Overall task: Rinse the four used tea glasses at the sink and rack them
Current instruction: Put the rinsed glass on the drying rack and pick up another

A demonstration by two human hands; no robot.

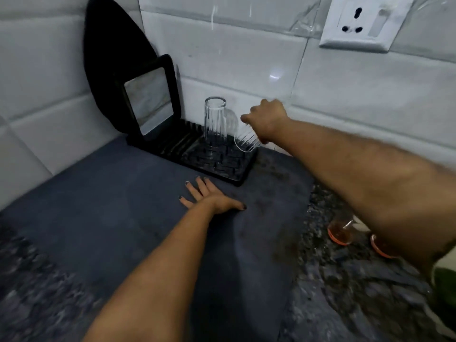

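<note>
A white tiled wall (345, 99) is filling the back of the view, carrying a white wall socket (362, 21) at the upper right. Below it a speckled dark stone counter (345, 292) is running across, and a dark grey mat (123, 218) is lying over most of its left and middle part.

At the far edge of the mat, against the wall, a black drying rack (209, 161) is sitting. A black oval tray (111, 58) is leaning upright in the corner behind it, and a black-framed rectangular tray (150, 99) is standing in the rack's slots at its left end.

One clear ribbed glass (215, 122) is standing upside down on the rack's peg section. Just to its right, the right hand (267, 119) is reaching over the rack with fingers closed around a second glass (246, 141), which is tilting mouth-down and toward the left, its rim just above the rack's right end; whether it is touching the pegs is unclear.

The left hand (209, 197) is resting flat on the mat in front of the rack, fingers spread and grasping nothing.

Near the right edge, two glasses with tea (341, 233) are waiting on the bare counter, partly hidden under the right forearm.
</note>
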